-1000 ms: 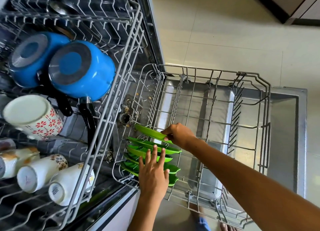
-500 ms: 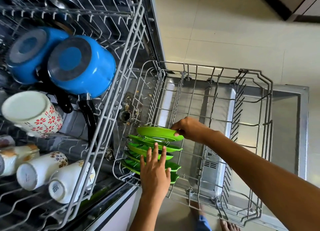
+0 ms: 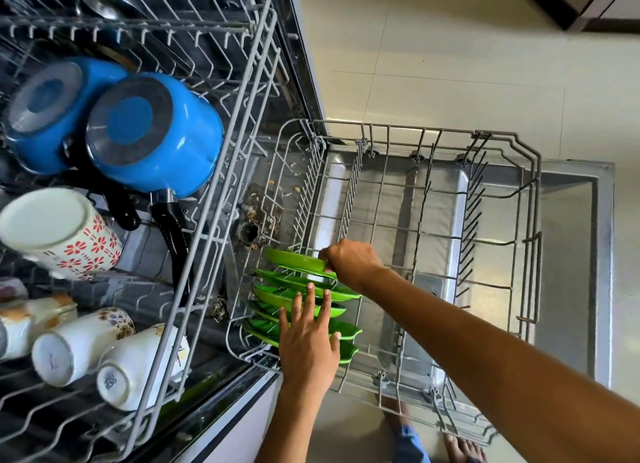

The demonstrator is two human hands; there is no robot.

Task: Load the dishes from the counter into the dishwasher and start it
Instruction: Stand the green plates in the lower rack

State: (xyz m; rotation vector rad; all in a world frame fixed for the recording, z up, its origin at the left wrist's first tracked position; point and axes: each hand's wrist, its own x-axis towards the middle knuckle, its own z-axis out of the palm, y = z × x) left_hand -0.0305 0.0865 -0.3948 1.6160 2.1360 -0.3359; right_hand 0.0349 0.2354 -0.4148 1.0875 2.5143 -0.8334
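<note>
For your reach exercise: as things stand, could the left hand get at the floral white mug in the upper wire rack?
Probably yes. The left hand lies open on the green plastic plates, holding nothing, and the floral white mug sits uncovered in the upper wire rack.

A home kitchen, judging by the open dishwasher with both wire racks pulled out. Upper rack loaded with two blue pots upside down and several flowered mugs on their sides. Lower rack holding a row of green plates standing on edge. Food crumbs around the drain in the tub floor. Pale floor tiles beyond, dark cabinet base in the far corner, bare feet at the bottom edge.
</note>
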